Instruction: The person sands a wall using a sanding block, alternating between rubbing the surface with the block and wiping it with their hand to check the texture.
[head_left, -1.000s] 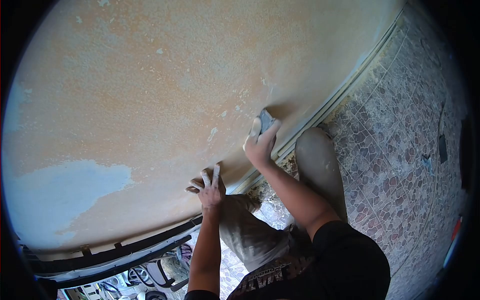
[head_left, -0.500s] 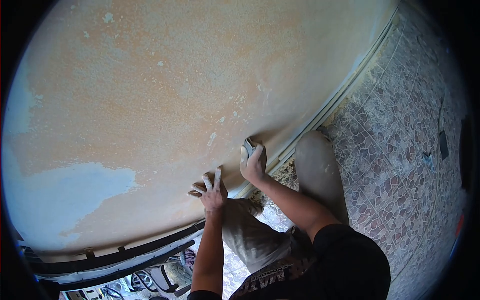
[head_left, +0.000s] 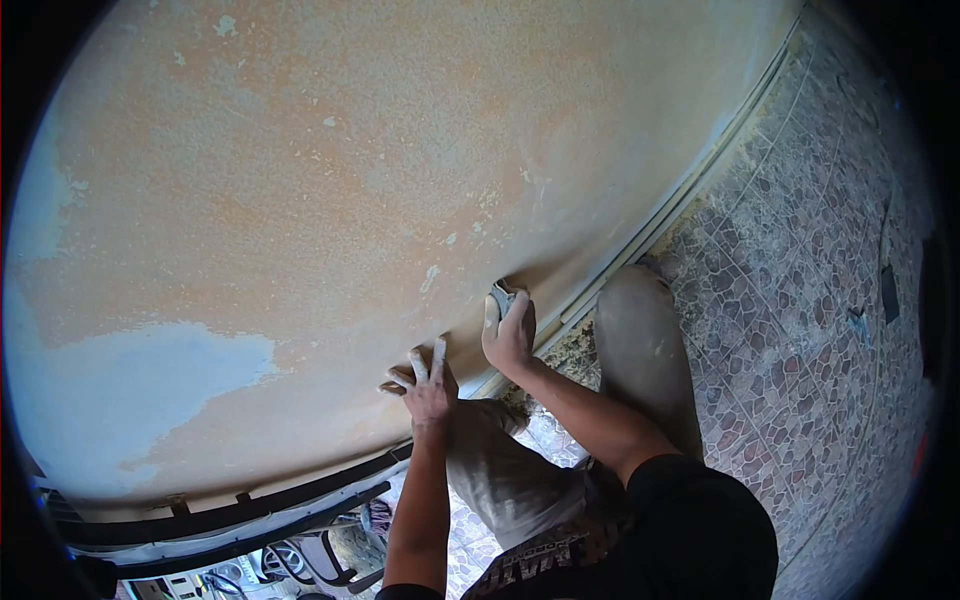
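My left hand [head_left: 428, 388] rests on the worn wall [head_left: 330, 220], its fingers spread and dusted white at the tips. To its right, my right hand [head_left: 509, 335] is closed around a grey folded piece of sandpaper [head_left: 503, 293], pressed against the wall near its bottom edge. The sandpaper is mostly covered by the fingers. Orange-tan and pale patches mottle the surface, and a large whitish-blue patch [head_left: 160, 385] lies left of my hands.
Pale cables or trim [head_left: 690, 190] run along the wall's base. Dust covers the stone-patterned tile floor [head_left: 760, 370] at right. My bent knee [head_left: 642, 320] is close to the wall. A dark rail [head_left: 240, 513] and assorted equipment [head_left: 270, 565] stand at lower left.
The view has shifted slightly, so the wall and hands appear a little further right. Both hands stay at nearly the same places on the wall, the right still gripping the sandpaper.
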